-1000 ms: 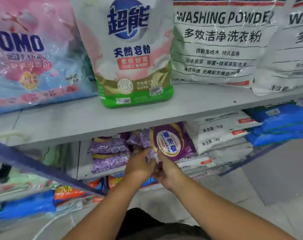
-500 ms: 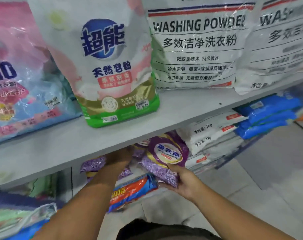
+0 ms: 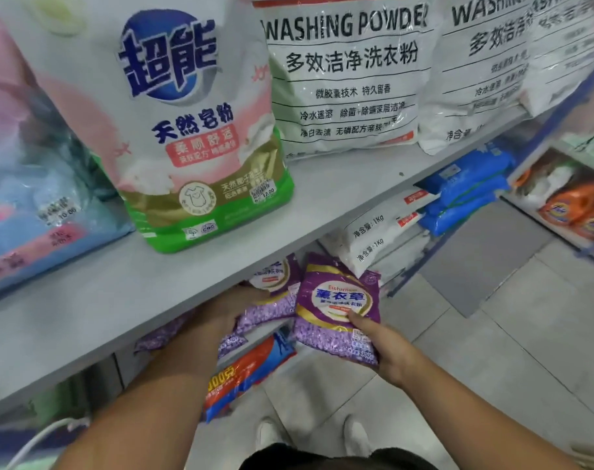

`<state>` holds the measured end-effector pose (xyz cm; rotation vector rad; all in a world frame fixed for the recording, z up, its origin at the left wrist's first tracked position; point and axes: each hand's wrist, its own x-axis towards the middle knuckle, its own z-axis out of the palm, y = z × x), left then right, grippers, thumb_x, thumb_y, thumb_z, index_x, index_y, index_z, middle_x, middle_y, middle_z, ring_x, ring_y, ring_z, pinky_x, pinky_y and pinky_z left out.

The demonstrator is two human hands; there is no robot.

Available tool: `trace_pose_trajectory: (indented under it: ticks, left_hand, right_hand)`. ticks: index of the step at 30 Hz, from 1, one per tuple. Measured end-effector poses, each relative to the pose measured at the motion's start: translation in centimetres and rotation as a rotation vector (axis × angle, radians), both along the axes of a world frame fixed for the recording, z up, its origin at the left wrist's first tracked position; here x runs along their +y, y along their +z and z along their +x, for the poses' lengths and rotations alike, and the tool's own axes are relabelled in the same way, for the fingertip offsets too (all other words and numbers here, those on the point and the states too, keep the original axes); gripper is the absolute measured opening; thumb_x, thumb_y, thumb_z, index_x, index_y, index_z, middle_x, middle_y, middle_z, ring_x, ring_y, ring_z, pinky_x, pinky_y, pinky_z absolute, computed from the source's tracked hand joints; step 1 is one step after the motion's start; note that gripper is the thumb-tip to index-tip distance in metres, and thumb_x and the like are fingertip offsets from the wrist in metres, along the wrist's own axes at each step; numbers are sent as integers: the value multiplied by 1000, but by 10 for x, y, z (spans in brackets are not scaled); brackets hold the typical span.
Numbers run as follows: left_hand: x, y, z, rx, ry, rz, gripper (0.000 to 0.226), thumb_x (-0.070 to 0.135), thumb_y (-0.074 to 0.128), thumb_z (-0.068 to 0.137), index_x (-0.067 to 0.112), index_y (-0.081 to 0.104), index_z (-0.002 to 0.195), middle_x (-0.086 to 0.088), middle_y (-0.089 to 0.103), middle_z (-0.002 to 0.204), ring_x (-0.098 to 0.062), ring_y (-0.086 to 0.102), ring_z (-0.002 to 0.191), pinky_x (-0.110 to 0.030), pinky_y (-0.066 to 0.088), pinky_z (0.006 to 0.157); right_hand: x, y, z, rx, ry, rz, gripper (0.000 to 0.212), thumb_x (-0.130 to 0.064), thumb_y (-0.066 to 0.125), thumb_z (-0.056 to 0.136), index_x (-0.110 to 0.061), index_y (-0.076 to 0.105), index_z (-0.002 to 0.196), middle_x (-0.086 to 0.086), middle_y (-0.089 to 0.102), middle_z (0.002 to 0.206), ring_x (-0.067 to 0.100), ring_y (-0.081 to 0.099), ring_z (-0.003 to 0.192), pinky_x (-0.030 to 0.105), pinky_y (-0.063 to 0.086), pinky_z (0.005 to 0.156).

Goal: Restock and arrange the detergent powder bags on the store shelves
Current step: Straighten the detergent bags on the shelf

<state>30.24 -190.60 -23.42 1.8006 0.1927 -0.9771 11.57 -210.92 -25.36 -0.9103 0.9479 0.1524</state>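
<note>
right hand (image 3: 387, 347) gripping a purple lavender detergent bag (image 3: 338, 308) by its lower right corner, thumb laid across the front below the oval label, fingers hidden behind. bag held tilted, clear of the lower shelf, just in front of its edge and over the grey floor tiles (image 3: 492, 351). left hand (image 3: 232, 305) reaching under the upper shelf board (image 3: 339, 184), palm and fingers on a second purple bag (image 3: 271, 293) lying in the lower row; fingertips hidden by the board and the bag, so cannot tell whether grasping or only pressing. two purple bags just beside each other, edges close, contact unclear. more purple bags (image 3: 163, 334) to the left of the left forearm, partly hidden. red and blue packet (image 3: 244, 374) jutting out below, between the forearms. white 1kg bags (image 3: 373, 235) stacked to the right of the purple ones, then blue packs (image 3: 465, 195) piled further right. on the upper shelf, standing upright: pink and blue bag (image 3: 34, 184) at far left, white, pink and green bag (image 3: 193, 130) beside it with a price sticker near the bottom, then white washing powder sacks (image 3: 346, 76) side by side. orange packets (image 3: 580, 212) on a neighbouring rack at far right. white shoes (image 3: 268, 432) on the floor below.
</note>
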Motion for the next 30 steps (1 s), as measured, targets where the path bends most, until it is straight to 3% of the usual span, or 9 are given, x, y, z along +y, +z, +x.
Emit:
trace_pose_trajectory:
  ticks: [4, 10, 13, 17, 19, 21, 25, 28, 30]
  left_hand:
    - [2, 12, -45, -92, 54, 52, 89, 22, 77, 88, 16, 23, 159, -9, 48, 151, -30, 49, 133, -37, 43, 99]
    - [21, 31, -121, -283, 257, -14, 53, 5, 77, 85, 32, 52, 123, 11, 70, 108, -1, 64, 91, -17, 51, 72]
    - [31, 36, -167, -301, 448, -36, 57, 14, 80, 85, 32, 53, 132, 13, 73, 110, -5, 67, 99, -27, 52, 87]
    - [61, 59, -229, -380, 653, 3, 39, 32, 77, 88, 36, 59, 123, 23, 71, 105, 7, 68, 93, -26, 54, 92]
    - [80, 76, -258, -423, 748, -5, 33, 31, 74, 91, 43, 55, 115, 32, 64, 102, 15, 64, 85, -16, 53, 81]
    - [106, 93, -283, -442, 858, -10, 35, 31, 74, 90, 47, 51, 110, 35, 61, 101, 11, 65, 86, -15, 49, 75]
    - [158, 121, -322, -514, 1012, 22, 34, 20, 77, 87, 32, 64, 116, 10, 78, 108, -10, 74, 99, -19, 57, 75]
    - [195, 148, -341, -595, 1056, 38, 36, 18, 77, 88, 30, 63, 119, 12, 79, 101, -8, 75, 91, -15, 56, 67]
    - [225, 163, -352, -643, 1078, 71, 37, 24, 77, 87, 32, 63, 120, 13, 78, 101, -7, 75, 90, -23, 57, 75]
  right_hand:
    - [-12, 9, -13, -62, 182, -78, 33, -11, 70, 92, -10, 65, 125, 11, 78, 109, 27, 77, 94, 33, 62, 71]
    - [-34, 23, -31, -157, 487, -128, 39, -4, 70, 90, -13, 64, 128, 10, 76, 117, 30, 72, 110, 49, 50, 106]
    - [-37, 36, -39, -226, 656, -189, 36, -13, 75, 86, -20, 70, 121, 5, 76, 117, 26, 70, 114, 53, 41, 114]
    - [-12, 71, -40, -335, 829, -209, 38, -23, 74, 80, -12, 72, 117, 7, 78, 109, 24, 74, 105, 45, 49, 105]
    - [11, 90, -40, -405, 906, -244, 39, -29, 72, 78, -12, 73, 114, 3, 80, 103, 18, 76, 97, 37, 54, 95]
    - [38, 105, -41, -462, 977, -270, 35, -30, 72, 79, -15, 73, 111, -1, 80, 99, 12, 77, 92, 25, 56, 81]
    - [95, 132, -45, -551, 1069, -279, 27, -13, 72, 88, -18, 68, 114, -2, 80, 98, 11, 77, 88, 18, 55, 69]
    - [140, 157, -49, -637, 1114, -264, 27, -2, 70, 89, -17, 68, 111, -3, 81, 94, 7, 76, 82, 12, 54, 62]
    - [172, 173, -52, -683, 1114, -256, 27, 0, 69, 88, -16, 68, 110, -3, 81, 92, 7, 76, 79, 11, 53, 60]
